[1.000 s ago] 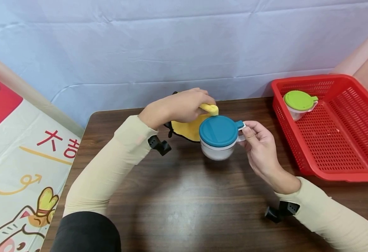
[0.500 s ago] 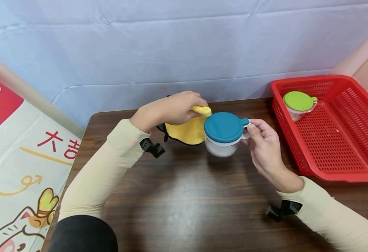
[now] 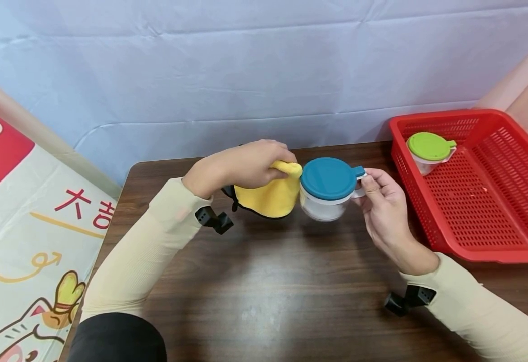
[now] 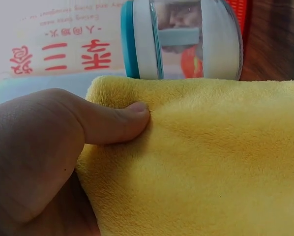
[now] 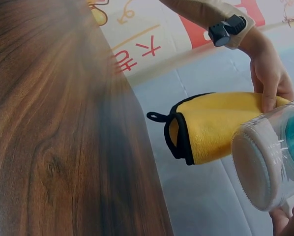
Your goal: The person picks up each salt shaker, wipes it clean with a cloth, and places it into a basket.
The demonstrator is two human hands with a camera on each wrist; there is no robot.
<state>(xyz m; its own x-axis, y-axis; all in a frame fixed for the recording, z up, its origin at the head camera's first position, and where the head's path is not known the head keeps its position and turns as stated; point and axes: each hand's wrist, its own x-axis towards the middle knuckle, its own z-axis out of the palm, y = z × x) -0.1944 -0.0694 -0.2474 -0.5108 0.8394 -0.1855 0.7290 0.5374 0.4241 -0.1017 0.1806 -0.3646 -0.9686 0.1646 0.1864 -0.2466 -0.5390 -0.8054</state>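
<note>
A clear seasoning jar (image 3: 325,207) with a blue lid and a side handle is held above the table. My right hand (image 3: 385,216) grips it by that handle, thumb uppermost. On the jar's left, my left hand (image 3: 252,165) pinches a folded yellow cloth (image 3: 268,197) with black edging. In the left wrist view, the thumb lies across the plush cloth (image 4: 211,157), and the jar (image 4: 179,44) is just beyond its edge. The right wrist view has the jar's pale bottom (image 5: 252,164) near the cloth (image 5: 211,125). Whether cloth and jar touch, I cannot tell.
A red perforated basket (image 3: 495,254) stands at the right of the brown wooden table (image 3: 255,301). In its far left corner sits a similar jar with a green lid (image 3: 431,146). A pale cloth backdrop (image 3: 246,70) rises behind the table's far edge.
The blue-lidded jar has shifted right and slightly farther from me with my right hand. My left hand has moved left and nearer with the yellow cloth. Both grips stay the same.
</note>
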